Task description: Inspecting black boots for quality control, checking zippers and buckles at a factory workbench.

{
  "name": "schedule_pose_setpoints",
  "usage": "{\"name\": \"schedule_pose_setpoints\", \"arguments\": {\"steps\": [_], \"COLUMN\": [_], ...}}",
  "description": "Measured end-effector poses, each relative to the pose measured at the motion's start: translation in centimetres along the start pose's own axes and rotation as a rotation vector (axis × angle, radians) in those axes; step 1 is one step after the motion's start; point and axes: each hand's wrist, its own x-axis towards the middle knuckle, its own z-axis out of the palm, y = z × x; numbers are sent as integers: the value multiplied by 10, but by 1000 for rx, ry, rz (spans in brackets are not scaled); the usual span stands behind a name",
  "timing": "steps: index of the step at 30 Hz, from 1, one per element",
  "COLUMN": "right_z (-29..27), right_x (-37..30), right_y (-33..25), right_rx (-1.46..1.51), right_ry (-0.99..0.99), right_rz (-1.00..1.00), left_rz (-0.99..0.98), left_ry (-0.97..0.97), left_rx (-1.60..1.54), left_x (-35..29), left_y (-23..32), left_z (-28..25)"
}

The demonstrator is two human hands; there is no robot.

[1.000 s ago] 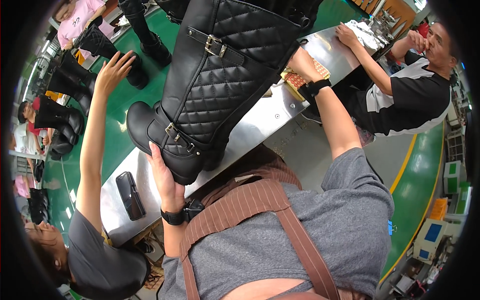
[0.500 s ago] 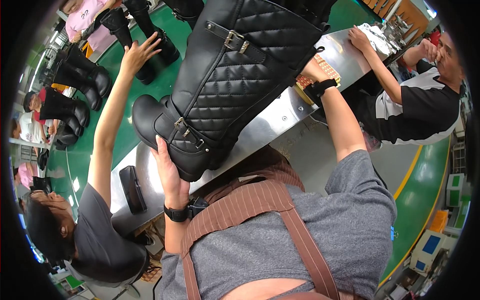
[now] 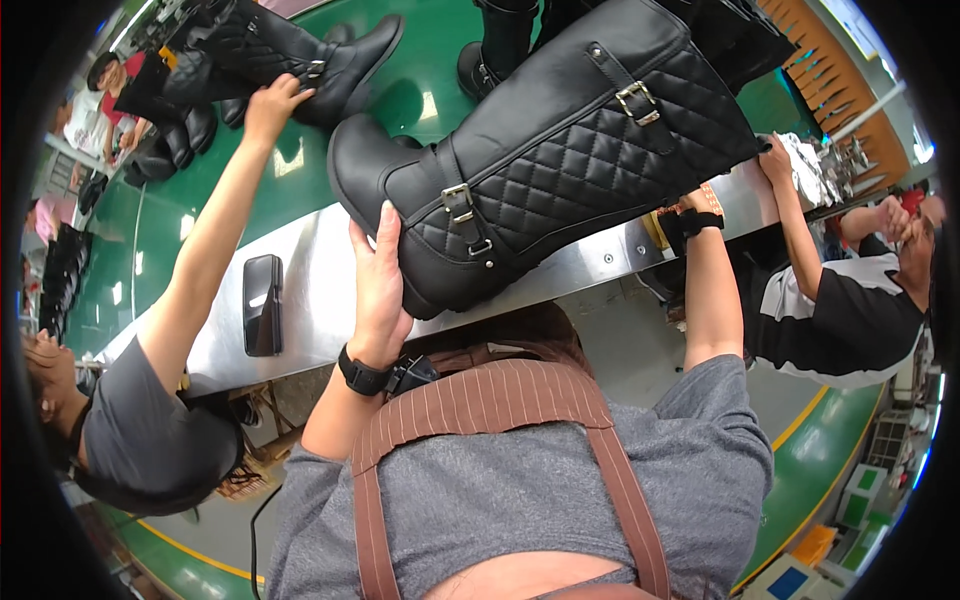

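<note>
A tall black quilted boot point(image 3: 560, 165) with two buckled straps is held slantwise in front of me, its toe to the left and its shaft rising to the right. My left hand point(image 3: 380, 300) grips it at the foot, thumb upright against the side near the heel. Behind the toe another rounded black part shows, perhaps a second boot. Below the top of the shaft is my right hand point(image 3: 698, 203), its fingers mostly hidden, close to an orange patterned cloth point(image 3: 709, 192).
A dark phone point(image 3: 262, 305) lies on the metal table edge point(image 3: 320, 260). At left, a co-worker's hand point(image 3: 272, 108) holds another black boot point(image 3: 345, 70) over the green belt point(image 3: 190, 215). A person in black and white point(image 3: 840, 320) is at right. More boots point(image 3: 500, 45) stand beyond.
The boot in my hold has shifted right and lies flatter in view. The co-worker's hand, earlier spread open, now grips a boot tilted sideways.
</note>
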Motion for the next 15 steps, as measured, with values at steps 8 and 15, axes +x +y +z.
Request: {"name": "schedule_pose_setpoints", "arguments": {"steps": [8, 15], "right_z": [-87, -42], "right_x": [39, -29], "right_y": [-110, -301], "right_rx": [175, 9], "right_ry": [391, -400], "right_rz": [-79, -455], "left_rz": [9, 9], "left_ry": [-11, -9], "left_rx": [-54, -70], "left_x": [2, 3], "left_y": [-6, -11], "left_z": [8, 20]}}
